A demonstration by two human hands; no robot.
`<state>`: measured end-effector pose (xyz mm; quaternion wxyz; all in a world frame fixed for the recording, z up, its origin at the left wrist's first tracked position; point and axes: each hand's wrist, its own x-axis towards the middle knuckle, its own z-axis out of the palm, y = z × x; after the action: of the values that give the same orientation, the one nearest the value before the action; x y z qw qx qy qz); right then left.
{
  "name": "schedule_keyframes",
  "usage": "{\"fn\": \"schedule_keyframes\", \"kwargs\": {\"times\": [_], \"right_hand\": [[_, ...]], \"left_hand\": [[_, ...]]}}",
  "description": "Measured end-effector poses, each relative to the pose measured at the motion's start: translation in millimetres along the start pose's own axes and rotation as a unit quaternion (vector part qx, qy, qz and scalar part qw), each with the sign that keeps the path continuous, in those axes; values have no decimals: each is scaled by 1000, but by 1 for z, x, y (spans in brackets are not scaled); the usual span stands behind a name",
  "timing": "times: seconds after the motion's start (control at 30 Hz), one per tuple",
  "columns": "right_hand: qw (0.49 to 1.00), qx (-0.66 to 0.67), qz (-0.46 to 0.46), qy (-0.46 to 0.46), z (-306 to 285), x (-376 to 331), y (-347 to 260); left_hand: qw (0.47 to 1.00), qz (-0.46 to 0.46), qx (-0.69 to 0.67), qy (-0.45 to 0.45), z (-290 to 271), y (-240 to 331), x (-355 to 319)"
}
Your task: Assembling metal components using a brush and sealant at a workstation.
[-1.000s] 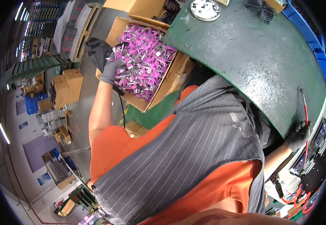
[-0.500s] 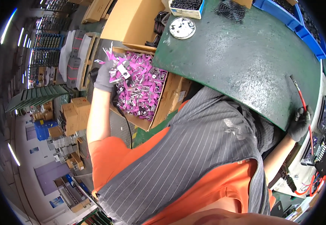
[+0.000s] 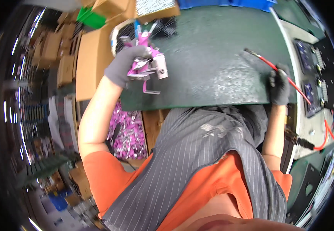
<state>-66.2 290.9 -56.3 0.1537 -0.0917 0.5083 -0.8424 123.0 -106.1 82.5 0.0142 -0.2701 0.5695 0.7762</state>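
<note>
My left hand (image 3: 130, 63), in a dark grey glove, is closed round a bunch of purple and silver metal brackets (image 3: 160, 65) above the left part of the green table. In my gloved right hand (image 3: 280, 85), by the table's right edge, is a thin red rod-like tool (image 3: 265, 61) with a dark metal tip. The tip points toward the far left over the tabletop; whether it touches cannot be told. Beside my lap at the left, a cardboard box holds many more of these purple brackets (image 3: 128, 134), partly hidden by my left arm.
The green table (image 3: 201, 50) fills the middle. Blue bins (image 3: 251, 4) and a carton of small silver parts (image 3: 155, 7) line its far side. On the right, dark electronic-looking units (image 3: 312, 94) sit on a pale bench. A red cable (image 3: 331, 133) loops there near a black connector (image 3: 304, 143).
My left hand has lifted the brackets out of the box and carried them over the table. The head view has turned. My right hand still holds the red tool, now tilted more toward the left.
</note>
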Motion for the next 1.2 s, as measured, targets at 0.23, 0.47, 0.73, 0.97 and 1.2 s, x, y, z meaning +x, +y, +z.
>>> {"fn": "schedule_keyframes", "kwargs": {"times": [0.23, 0.47, 0.73, 0.97, 1.2], "right_hand": [[999, 20, -21, 41, 15, -10, -9], [997, 70, -25, 33, 13, -11, -10], [996, 81, -32, 35, 15, -9, -10], [995, 60, -37, 70, 16, -8, -18], [993, 105, -47, 41, 16, -8, -7]], "left_hand": [[974, -95, 181, -95, 102, 14, 134], [873, -66, 480, -58, 129, 21, 175], [742, 210, 637, 22, 72, 8, 122], [611, 365, 699, 73, 54, -51, 71], [729, 312, 609, -19, 54, -55, 52]]}}
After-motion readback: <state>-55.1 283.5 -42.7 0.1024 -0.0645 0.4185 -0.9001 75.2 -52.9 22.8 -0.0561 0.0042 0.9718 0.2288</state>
